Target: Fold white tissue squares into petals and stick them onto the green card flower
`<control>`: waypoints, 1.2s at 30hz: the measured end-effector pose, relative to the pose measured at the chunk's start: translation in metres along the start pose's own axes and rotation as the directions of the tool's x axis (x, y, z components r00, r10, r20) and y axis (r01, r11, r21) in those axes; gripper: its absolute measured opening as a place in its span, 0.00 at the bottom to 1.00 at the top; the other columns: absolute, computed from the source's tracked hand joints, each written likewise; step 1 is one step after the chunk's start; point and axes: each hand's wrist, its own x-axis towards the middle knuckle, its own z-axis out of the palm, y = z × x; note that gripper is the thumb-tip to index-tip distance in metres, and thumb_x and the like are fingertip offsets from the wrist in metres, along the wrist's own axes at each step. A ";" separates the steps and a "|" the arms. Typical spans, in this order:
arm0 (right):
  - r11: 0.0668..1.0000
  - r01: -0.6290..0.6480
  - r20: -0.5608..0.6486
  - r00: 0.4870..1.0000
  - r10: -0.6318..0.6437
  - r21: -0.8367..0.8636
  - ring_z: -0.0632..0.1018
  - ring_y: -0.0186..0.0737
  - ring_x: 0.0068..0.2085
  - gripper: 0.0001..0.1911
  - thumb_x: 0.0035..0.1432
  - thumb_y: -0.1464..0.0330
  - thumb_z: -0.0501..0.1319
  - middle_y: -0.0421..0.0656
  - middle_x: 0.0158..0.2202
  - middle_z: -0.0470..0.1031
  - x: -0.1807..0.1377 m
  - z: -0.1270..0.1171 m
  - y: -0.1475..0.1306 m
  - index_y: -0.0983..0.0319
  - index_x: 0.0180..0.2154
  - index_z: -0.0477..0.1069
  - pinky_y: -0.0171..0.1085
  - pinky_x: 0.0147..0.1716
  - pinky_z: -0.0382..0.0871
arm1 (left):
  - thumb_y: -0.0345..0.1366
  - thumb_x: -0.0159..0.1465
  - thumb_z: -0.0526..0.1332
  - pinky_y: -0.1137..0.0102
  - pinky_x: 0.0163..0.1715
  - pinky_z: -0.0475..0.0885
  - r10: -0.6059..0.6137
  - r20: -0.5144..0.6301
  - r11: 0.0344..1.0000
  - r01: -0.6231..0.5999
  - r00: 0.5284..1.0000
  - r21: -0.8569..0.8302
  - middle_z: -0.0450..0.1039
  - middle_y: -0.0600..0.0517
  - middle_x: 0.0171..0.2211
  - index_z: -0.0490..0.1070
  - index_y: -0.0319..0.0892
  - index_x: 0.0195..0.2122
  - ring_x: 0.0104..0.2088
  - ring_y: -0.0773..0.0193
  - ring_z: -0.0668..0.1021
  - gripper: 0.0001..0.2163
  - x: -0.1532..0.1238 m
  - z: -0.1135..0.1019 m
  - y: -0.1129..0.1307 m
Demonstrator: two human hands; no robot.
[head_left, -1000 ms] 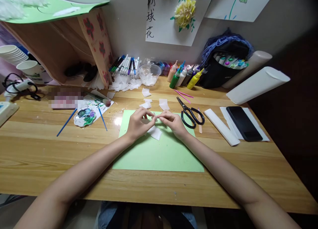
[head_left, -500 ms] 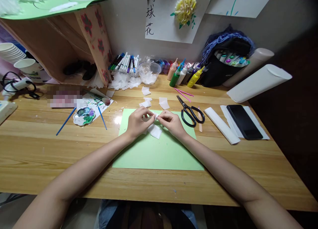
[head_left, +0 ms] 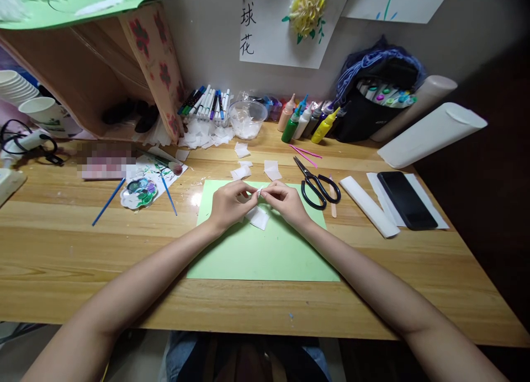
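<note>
My left hand (head_left: 231, 203) and my right hand (head_left: 286, 202) meet over the upper part of a green sheet of paper (head_left: 265, 260). Between their pinched fingertips is a small piece of white paper (head_left: 259, 192), mostly covered by the fingers. Both hands are closed on it. Just below the fingertips, white paper squares (head_left: 258, 218) lie on the green sheet, partly under my left hand. Beyond the sheet's top edge lie more loose white squares (head_left: 272, 170). Black-handled scissors (head_left: 315, 186) rest to the right of my right hand, partly over the sheet's corner.
A clear plastic bowl (head_left: 248, 120) holds white paper pieces, beside a pile of squares (head_left: 205, 134) and markers (head_left: 209, 103). Paint bottles (head_left: 325, 126) stand behind. A phone (head_left: 407, 200) and rolled white paper (head_left: 369, 206) lie right; a paint palette (head_left: 139, 192) and brushes (head_left: 108, 201) left.
The fingertips have shifted slightly around the small white paper, and less of it shows between them. The whole view has moved a little; the other things lie where they were.
</note>
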 end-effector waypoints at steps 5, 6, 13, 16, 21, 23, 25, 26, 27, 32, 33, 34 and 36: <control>0.999 0.032 0.004 0.999 -0.032 -0.016 0.67 0.33 0.28 0.09 0.50 0.62 0.65 0.40 0.28 0.67 0.000 0.001 0.000 0.62 0.30 0.77 0.36 0.28 0.60 | 0.35 0.56 0.63 0.72 0.27 0.69 -0.012 0.015 1.000 0.012 1.000 0.004 0.77 0.52 0.26 0.75 0.41 0.27 0.25 0.67 0.74 0.04 0.000 0.000 -0.001; 0.999 0.030 0.002 1.000 -0.030 -0.017 0.67 0.32 0.28 0.09 0.50 0.62 0.66 0.40 0.28 0.67 0.000 0.001 0.000 0.62 0.30 0.77 0.36 0.27 0.60 | 0.35 0.56 0.63 0.72 0.27 0.69 -0.013 0.016 1.000 0.013 1.000 0.001 0.77 0.52 0.25 0.75 0.41 0.27 0.25 0.67 0.74 0.04 0.000 0.000 -0.002; 1.000 0.016 -0.011 1.000 -0.016 -0.017 0.66 0.32 0.27 0.10 0.48 0.61 0.67 0.40 0.28 0.67 0.000 0.000 0.000 0.62 0.28 0.77 0.36 0.27 0.60 | 0.35 0.57 0.63 0.72 0.27 0.69 0.000 0.022 1.000 0.000 1.000 -0.017 0.77 0.51 0.25 0.75 0.41 0.26 0.25 0.67 0.75 0.06 0.000 0.000 -0.002; 1.000 0.006 -0.016 1.000 -0.006 -0.001 0.67 0.33 0.28 0.12 0.50 0.59 0.66 0.40 0.28 0.67 0.001 -0.001 0.001 0.61 0.28 0.77 0.36 0.28 0.61 | 0.36 0.58 0.63 0.71 0.28 0.70 0.016 0.026 0.999 -0.015 1.000 -0.032 0.77 0.51 0.27 0.77 0.42 0.28 0.26 0.67 0.76 0.06 0.001 0.000 -0.002; 1.000 -0.022 -0.037 0.999 0.023 0.021 0.69 0.34 0.29 0.14 0.51 0.57 0.64 0.41 0.28 0.69 0.003 -0.003 0.000 0.61 0.28 0.78 0.36 0.30 0.62 | 0.36 0.58 0.64 0.71 0.29 0.71 0.036 0.038 0.999 -0.036 0.999 -0.024 0.78 0.50 0.31 0.78 0.43 0.34 0.29 0.66 0.76 0.06 0.000 0.001 -0.004; 1.000 -0.019 -0.029 0.999 0.020 0.020 0.69 0.34 0.29 0.13 0.51 0.57 0.64 0.41 0.28 0.69 0.003 -0.004 -0.002 0.61 0.28 0.78 0.36 0.30 0.62 | 0.36 0.58 0.63 0.70 0.29 0.71 0.031 0.037 0.999 -0.031 0.999 -0.020 0.78 0.50 0.31 0.78 0.43 0.34 0.28 0.66 0.76 0.06 0.000 0.001 -0.004; 1.000 -0.011 -0.021 1.000 0.012 0.013 0.69 0.34 0.29 0.13 0.52 0.58 0.64 0.41 0.28 0.70 0.003 -0.004 -0.003 0.61 0.29 0.78 0.36 0.30 0.62 | 0.36 0.58 0.63 0.71 0.29 0.71 0.022 0.036 1.000 -0.021 0.999 -0.021 0.78 0.50 0.31 0.79 0.43 0.34 0.28 0.67 0.76 0.06 -0.001 0.001 -0.004; 1.000 -0.009 -0.018 1.000 0.009 0.010 0.69 0.34 0.29 0.13 0.52 0.58 0.64 0.41 0.28 0.70 0.003 -0.003 -0.003 0.61 0.29 0.78 0.36 0.30 0.62 | 0.36 0.58 0.63 0.71 0.29 0.71 0.018 0.033 1.000 -0.017 0.999 -0.023 0.79 0.50 0.31 0.79 0.43 0.33 0.27 0.66 0.76 0.06 -0.001 0.001 -0.003; 1.000 -0.008 -0.014 1.000 0.008 0.007 0.69 0.34 0.29 0.12 0.51 0.58 0.64 0.41 0.28 0.69 0.002 -0.003 -0.003 0.61 0.30 0.78 0.36 0.30 0.62 | 0.36 0.58 0.63 0.71 0.29 0.71 0.012 0.031 1.000 -0.011 0.999 -0.025 0.79 0.50 0.31 0.79 0.43 0.33 0.27 0.66 0.77 0.06 0.000 0.001 -0.003; 1.000 -0.005 -0.010 1.000 0.005 0.004 0.69 0.33 0.29 0.13 0.49 0.58 0.66 0.41 0.29 0.70 0.002 -0.002 0.001 0.61 0.30 0.78 0.36 0.28 0.62 | 0.36 0.61 0.61 0.71 0.30 0.71 -0.001 0.052 0.997 0.005 0.999 -0.076 0.79 0.50 0.29 0.78 0.42 0.28 0.28 0.66 0.77 0.08 0.002 -0.001 -0.002; 1.000 0.000 -0.012 1.000 0.000 0.005 0.69 0.34 0.29 0.13 0.49 0.57 0.66 0.42 0.29 0.70 0.002 -0.002 0.002 0.61 0.30 0.78 0.36 0.28 0.62 | 0.36 0.61 0.60 0.71 0.30 0.71 0.001 0.066 0.996 0.005 0.998 -0.094 0.79 0.50 0.29 0.78 0.42 0.28 0.28 0.66 0.77 0.09 0.002 -0.001 -0.003; 1.000 0.005 -0.014 1.000 -0.005 0.006 0.70 0.34 0.30 0.13 0.49 0.57 0.66 0.42 0.29 0.70 0.002 -0.002 0.002 0.61 0.30 0.78 0.36 0.29 0.62 | 0.36 0.61 0.60 0.72 0.30 0.71 0.002 0.078 0.993 0.007 0.997 -0.114 0.79 0.50 0.30 0.78 0.42 0.28 0.28 0.66 0.77 0.09 0.002 -0.001 -0.003; 1.000 0.016 -0.016 1.000 -0.016 0.004 0.70 0.34 0.30 0.13 0.49 0.57 0.66 0.42 0.30 0.71 0.002 -0.002 0.003 0.61 0.30 0.77 0.37 0.29 0.63 | 0.35 0.61 0.60 0.72 0.30 0.71 -0.008 0.095 0.989 0.022 0.995 -0.146 0.79 0.50 0.31 0.79 0.42 0.30 0.29 0.66 0.77 0.08 0.003 -0.001 -0.004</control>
